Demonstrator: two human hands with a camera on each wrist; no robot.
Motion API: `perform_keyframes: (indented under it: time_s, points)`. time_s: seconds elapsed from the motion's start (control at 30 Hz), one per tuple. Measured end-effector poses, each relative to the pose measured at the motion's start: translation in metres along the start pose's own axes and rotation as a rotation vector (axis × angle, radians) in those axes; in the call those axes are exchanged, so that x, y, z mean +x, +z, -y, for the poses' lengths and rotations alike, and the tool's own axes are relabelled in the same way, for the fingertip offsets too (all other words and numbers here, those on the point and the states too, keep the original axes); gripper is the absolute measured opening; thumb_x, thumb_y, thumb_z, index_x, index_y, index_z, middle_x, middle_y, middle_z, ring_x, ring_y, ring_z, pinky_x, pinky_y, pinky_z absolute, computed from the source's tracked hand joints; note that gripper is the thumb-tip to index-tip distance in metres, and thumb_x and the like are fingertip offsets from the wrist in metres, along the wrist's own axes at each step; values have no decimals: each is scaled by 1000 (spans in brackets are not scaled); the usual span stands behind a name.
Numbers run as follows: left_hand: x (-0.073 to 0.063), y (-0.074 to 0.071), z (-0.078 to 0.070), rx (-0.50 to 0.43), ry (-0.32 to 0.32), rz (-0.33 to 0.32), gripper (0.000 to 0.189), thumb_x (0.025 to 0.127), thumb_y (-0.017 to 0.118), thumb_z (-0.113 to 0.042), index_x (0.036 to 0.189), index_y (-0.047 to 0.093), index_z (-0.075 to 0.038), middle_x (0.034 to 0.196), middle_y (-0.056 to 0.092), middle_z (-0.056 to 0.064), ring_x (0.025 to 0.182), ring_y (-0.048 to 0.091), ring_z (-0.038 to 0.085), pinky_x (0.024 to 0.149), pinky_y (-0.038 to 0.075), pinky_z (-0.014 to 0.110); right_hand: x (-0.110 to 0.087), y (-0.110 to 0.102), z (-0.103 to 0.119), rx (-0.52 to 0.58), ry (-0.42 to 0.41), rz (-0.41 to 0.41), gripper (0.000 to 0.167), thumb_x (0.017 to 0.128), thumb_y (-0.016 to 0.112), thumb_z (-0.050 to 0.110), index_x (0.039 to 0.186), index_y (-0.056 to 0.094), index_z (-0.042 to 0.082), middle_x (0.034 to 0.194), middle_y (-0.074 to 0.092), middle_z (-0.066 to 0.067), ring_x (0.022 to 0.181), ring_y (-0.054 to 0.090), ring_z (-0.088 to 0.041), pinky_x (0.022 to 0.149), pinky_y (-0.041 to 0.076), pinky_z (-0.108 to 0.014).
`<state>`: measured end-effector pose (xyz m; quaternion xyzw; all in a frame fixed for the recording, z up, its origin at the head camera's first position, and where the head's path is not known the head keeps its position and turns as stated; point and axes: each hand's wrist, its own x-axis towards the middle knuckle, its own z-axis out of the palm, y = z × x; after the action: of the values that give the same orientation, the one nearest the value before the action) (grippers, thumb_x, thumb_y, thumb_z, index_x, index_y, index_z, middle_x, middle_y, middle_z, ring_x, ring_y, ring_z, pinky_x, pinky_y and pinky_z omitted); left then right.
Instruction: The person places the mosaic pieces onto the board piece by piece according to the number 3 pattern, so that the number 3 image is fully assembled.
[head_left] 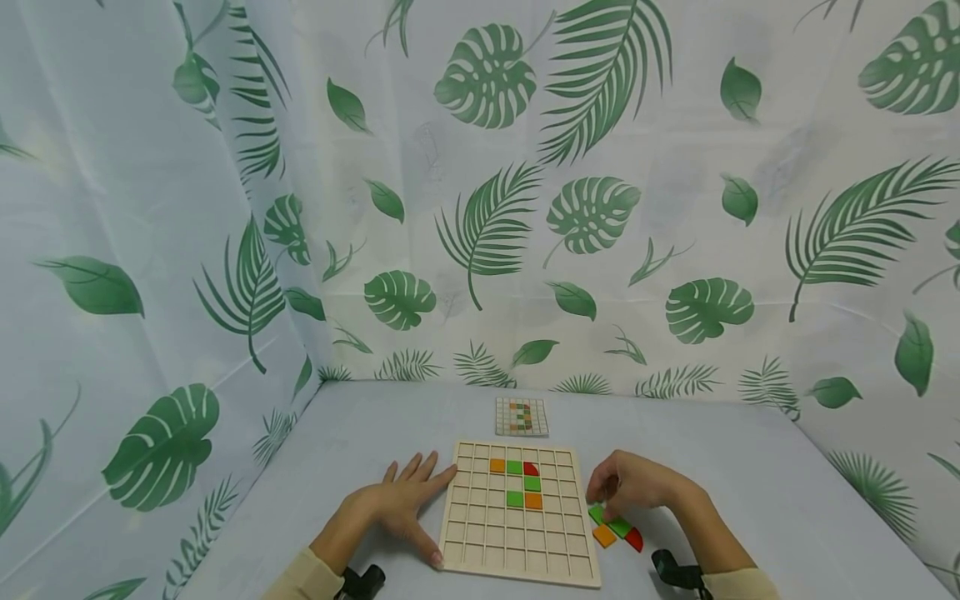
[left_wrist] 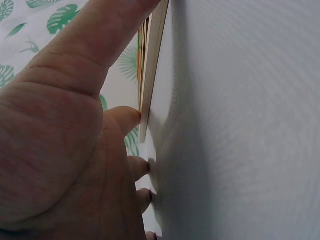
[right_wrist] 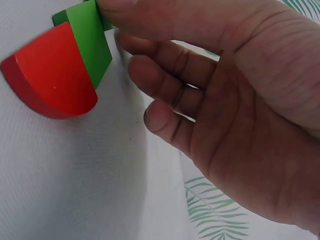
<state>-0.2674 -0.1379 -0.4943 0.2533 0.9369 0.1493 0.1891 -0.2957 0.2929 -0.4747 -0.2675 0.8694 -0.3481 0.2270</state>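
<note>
Left side: my left hand (head_left: 405,504) lies flat-spread with fingers extended and thumb well apart from them. Its index fingertip and thumb tip touch the left edge of the wooden grid board (head_left: 558,542), the thumb close to the near corner. Nothing is gripped on this side.

Right side: my right hand (head_left: 637,482) is bent over the loose pieces just beside the board's right edge, fingers partly curled. The thumb is in contact with the loose green pieces (head_left: 620,527); the index fingertip is hidden in the right wrist view, so I cannot tell whether a pinch has closed on one. The remaining fingers are half bent and clear of the pieces. A loose red piece (head_left: 634,540) with a curved side lies against the nearer green one, and a loose orange square (head_left: 604,536) sits next to the greens, on the board's side.

Board: lying flat on the white table (head_left: 420,408). In the second row from the far edge, left to right, are an orange tile (head_left: 497,466), a green tile (head_left: 514,467) and a red rounded tile (head_left: 531,469). Another green tile follows below the red, then a green and an orange side by side in the next row. A small pattern card (head_left: 521,417) lies beyond the far edge
</note>
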Motion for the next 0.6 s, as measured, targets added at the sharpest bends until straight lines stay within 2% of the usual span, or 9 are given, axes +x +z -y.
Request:
perform_keyframes:
  time_s: [0.37, 0.6]
  points:
    - [1, 0, 2, 2, -4, 6, 131, 64, 88, -72, 168, 19, -33, 176, 6, 14, 162, 1, 41, 124, 3, 73, 1, 2, -1, -44, 43, -29, 21, 77, 87, -1, 90, 79, 14, 89, 76, 0, 78, 64, -18, 70, 55, -27]
    - [2, -1, 3, -13, 10, 5, 132, 64, 89, -71, 168, 18, -32, 176, 5, 15, 162, 0, 42, 123, 2, 73, 1, 1, 0, -46, 51, -33, 21, 77, 87, -2, 89, 75, 11, 87, 72, -2, 78, 61, -18, 69, 53, -28]
